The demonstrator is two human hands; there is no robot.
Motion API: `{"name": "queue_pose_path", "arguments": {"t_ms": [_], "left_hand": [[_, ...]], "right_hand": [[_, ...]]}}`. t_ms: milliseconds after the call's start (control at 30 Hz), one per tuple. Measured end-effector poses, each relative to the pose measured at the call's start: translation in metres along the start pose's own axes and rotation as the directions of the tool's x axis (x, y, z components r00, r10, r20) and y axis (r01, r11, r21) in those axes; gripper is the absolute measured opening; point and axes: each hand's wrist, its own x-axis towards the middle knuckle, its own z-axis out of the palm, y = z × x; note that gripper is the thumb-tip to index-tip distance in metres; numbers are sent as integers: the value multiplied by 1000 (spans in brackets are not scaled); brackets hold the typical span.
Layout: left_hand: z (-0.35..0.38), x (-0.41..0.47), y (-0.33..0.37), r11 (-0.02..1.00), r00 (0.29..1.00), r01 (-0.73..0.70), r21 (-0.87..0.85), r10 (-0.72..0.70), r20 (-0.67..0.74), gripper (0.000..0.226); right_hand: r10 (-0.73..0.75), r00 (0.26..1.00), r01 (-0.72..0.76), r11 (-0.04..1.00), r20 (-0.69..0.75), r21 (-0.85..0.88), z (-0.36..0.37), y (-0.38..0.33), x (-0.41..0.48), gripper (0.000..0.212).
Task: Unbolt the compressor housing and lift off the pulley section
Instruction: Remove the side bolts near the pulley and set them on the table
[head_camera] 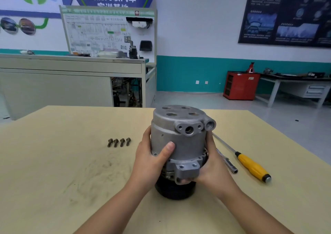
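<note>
The compressor (179,137) is stood on its pulley (174,191) on the table (53,162), clasped by the left hand (152,160) and the right hand (215,171), with fingers (147,132) curled round its body. Four bolts (119,142) are laid left of the compressor, so unbolting is judged done. The pulley section is not yet lifted off.

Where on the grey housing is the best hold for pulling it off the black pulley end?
Probably the smooth round wall of the housing, from left and right with opposed palms. It stands upright on the pulley, and ports jut forward near its top, leaving the sides free. The left hand and right hand clasp it from those sides.
</note>
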Motion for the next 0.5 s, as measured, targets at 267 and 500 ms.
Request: {"name": "queue_pose_path", "arguments": {"t_ms": [267,500], "left_hand": [[-2,-3,20,976,979,196,-90,-200,-37,60],[-5,18,16,956,959,281,-86,-282,8,79]], "right_hand": [[59,995,-54,996,76,-69,-7,-35,4,127],[181,969,-165,981,166,-106,-13,-45,39,112]]}}
